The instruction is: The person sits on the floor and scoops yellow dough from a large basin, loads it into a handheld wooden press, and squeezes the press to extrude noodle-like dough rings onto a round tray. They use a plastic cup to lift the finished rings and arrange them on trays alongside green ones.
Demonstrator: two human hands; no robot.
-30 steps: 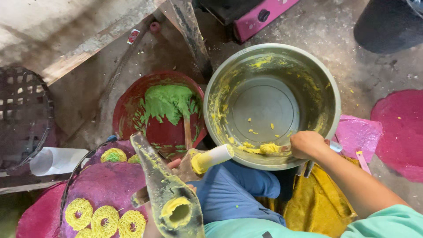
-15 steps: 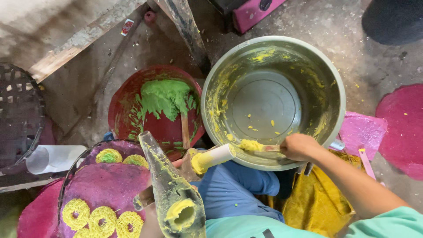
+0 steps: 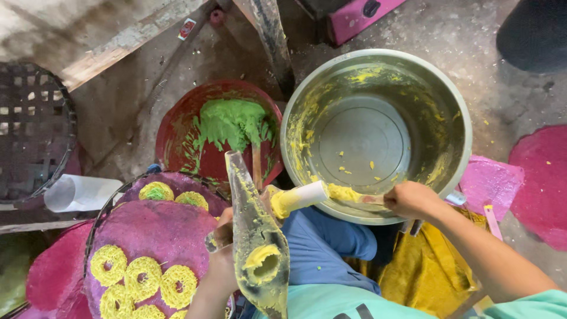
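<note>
1. Where we sit, the floor (image 3: 484, 65) is rough grey concrete, dusty and flecked with yellow crumbs; a timber post (image 3: 269, 41) leans in from the top and a plank (image 3: 127, 44) runs along the upper left.
2. We note pink mats (image 3: 540, 177) at the right edge, a dark woven basket (image 3: 32, 130) at far left, and a white cup (image 3: 80, 192) lying on its side just below it.
3. A steel bowl (image 3: 455, 106) sits ahead of our knees, its wall smeared with yellow batter; a red bowl (image 3: 177, 130) with green batter (image 3: 233, 124) touches it on the left.
4. A purple-lined tray (image 3: 159, 236) at lower left carries yellow rings (image 3: 142, 277) of piped batter, with two greenish ones farther back.
5. Our right hand (image 3: 413, 201) is closed around a scraper (image 3: 354, 196) loaded with yellow batter, held over the steel bowl's near rim.
6. Our left hand (image 3: 221, 263) is clamped around a clear piping bag (image 3: 257, 248), streaked yellow, its tip pointing toward the red bowl.
7. A white tube (image 3: 298, 198), capped yellow, lies between bag and scraper; we cannot tell what holds it.
</note>
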